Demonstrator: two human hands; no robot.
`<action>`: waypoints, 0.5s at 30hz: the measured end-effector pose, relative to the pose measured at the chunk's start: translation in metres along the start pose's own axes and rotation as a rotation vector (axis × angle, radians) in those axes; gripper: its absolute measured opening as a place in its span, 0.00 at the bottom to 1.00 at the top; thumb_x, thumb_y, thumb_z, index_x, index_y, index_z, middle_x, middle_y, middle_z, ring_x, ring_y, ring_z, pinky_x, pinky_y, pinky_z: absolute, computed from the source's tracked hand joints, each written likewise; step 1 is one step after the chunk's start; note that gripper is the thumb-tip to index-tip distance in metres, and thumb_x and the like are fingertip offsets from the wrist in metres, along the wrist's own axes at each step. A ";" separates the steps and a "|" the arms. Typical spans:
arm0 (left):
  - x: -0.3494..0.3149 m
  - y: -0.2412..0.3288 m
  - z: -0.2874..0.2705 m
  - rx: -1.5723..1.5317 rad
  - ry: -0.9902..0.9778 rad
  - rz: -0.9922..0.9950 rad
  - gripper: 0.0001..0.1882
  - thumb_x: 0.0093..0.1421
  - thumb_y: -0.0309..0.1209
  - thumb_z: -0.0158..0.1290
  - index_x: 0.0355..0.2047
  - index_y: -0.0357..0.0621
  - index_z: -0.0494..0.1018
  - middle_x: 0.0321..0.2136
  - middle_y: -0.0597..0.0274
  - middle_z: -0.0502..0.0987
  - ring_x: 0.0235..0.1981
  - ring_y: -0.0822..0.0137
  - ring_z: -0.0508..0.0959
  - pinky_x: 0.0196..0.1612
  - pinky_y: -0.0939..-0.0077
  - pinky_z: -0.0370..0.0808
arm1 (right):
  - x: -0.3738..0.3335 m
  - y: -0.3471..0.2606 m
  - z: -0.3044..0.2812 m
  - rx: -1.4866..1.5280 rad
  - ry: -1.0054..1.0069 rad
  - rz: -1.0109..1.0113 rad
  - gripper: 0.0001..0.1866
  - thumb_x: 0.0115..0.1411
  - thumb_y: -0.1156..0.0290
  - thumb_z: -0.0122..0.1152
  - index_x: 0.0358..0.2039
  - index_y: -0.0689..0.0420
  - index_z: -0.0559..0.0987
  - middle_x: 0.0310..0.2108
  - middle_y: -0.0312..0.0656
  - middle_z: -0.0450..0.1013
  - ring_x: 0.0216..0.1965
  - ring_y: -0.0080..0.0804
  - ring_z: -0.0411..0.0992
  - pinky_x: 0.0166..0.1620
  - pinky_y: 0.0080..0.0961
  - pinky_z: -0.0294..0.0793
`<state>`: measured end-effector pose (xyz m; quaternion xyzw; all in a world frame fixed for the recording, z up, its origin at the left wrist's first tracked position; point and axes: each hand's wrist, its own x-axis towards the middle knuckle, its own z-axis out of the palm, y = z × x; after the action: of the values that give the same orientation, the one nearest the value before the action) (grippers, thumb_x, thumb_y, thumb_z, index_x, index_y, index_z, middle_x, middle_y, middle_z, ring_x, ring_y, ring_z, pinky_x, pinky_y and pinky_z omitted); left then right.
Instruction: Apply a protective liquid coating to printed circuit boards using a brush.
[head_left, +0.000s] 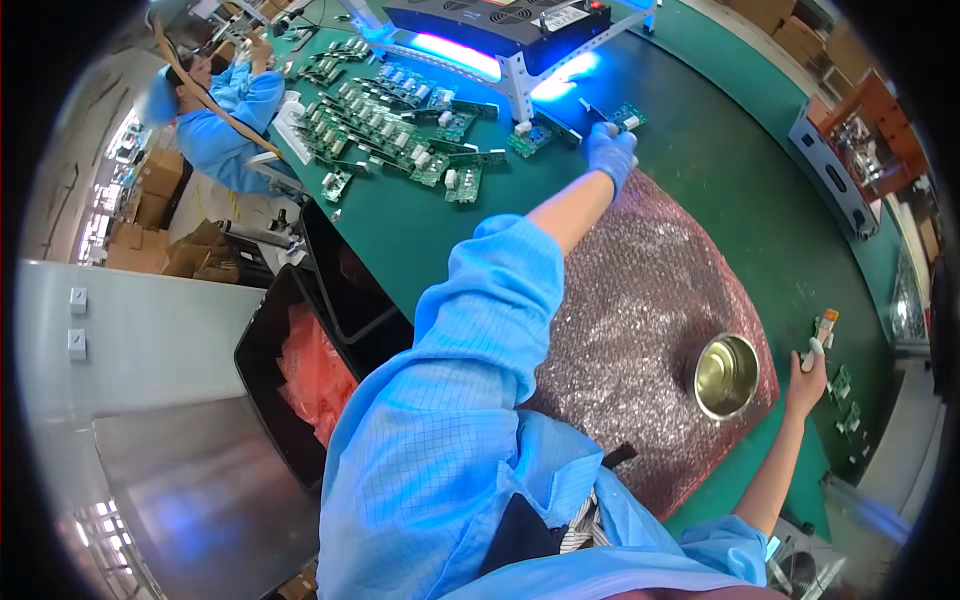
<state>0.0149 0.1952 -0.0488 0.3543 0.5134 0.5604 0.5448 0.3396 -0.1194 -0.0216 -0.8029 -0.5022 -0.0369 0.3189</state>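
My left hand (610, 155), in a blue glove, reaches far forward, its fingers closed on a green circuit board (627, 117) beside the lit stand. Just left of it on the mat lies another circuit board (530, 139), and several more boards (375, 125) stand in rows farther left. Low at the right, my right hand (808, 380) wears pale fingertip covers. It is closed on a small slim object (826, 324) with an orange and white end; its kind is unclear. Near that hand are a round metal cup (727, 376) with yellowish liquid and a few small boards (843, 385).
Bubble wrap (640, 290) covers the table's near part. A black fan-topped lamp unit (510, 25) glows blue on a metal frame (518, 88). An orange-and-grey device (850, 150) stands at right. Black bins (290, 350) sit left, where a co-worker in blue (225, 120) works.
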 end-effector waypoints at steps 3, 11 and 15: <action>-0.020 0.003 -0.006 0.030 -0.193 -0.051 0.18 0.49 0.26 0.50 0.40 0.37 0.62 0.32 0.58 0.68 0.27 0.67 0.71 0.23 0.75 0.73 | 0.011 0.020 0.012 -0.259 -0.163 -0.131 0.22 0.43 0.75 0.59 0.43 0.55 0.69 0.40 0.41 0.69 0.42 0.36 0.66 0.46 0.29 0.61; -0.064 0.010 -0.012 0.141 -0.409 -0.061 0.16 0.49 0.27 0.51 0.40 0.41 0.64 0.34 0.59 0.70 0.31 0.68 0.72 0.28 0.73 0.74 | 0.028 0.052 0.021 -0.345 -0.168 -0.258 0.20 0.45 0.84 0.46 0.41 0.56 0.69 0.32 0.44 0.70 0.34 0.43 0.67 0.37 0.34 0.65; -0.085 0.005 -0.002 0.235 -0.530 0.039 0.14 0.49 0.27 0.51 0.38 0.40 0.66 0.32 0.58 0.71 0.29 0.71 0.72 0.31 0.75 0.74 | 0.041 0.026 0.015 -0.262 -0.076 -0.286 0.17 0.46 0.81 0.50 0.39 0.57 0.69 0.33 0.44 0.70 0.34 0.43 0.68 0.37 0.33 0.66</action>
<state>0.0251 0.1126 -0.0311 0.5589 0.4078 0.3954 0.6041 0.3777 -0.0868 -0.0302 -0.7589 -0.6136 -0.1167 0.1841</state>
